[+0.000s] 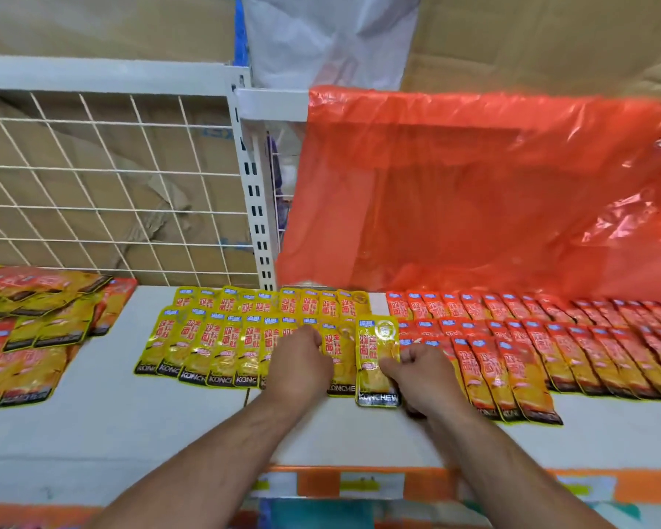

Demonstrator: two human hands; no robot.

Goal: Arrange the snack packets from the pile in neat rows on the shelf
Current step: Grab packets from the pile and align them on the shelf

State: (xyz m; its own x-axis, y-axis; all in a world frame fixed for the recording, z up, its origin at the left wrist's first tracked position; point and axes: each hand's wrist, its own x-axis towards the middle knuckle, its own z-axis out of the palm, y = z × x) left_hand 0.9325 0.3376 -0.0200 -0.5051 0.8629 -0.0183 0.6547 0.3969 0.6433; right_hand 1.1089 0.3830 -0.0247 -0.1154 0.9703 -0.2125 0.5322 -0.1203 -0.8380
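Note:
Yellow snack packets (214,345) lie in two overlapping rows on the white shelf (130,421), mid-left. My right hand (424,372) pinches one yellow packet (376,360) at the right end of the front row, its lower edge on the shelf. My left hand (300,362) rests with curled fingers on the front-row packets just left of it; whether it grips one I cannot tell. Red packets (531,345) fill overlapping rows to the right. A loose pile of larger yellow-and-red packets (31,330) sits at the far left.
A red plastic sheet (474,192) hangs over the back rail behind the red rows. White wire mesh (104,185) backs the left bay, with cardboard behind it. A white slotted upright (256,208) divides the bays. Orange price strip (359,482) runs along the shelf's front edge.

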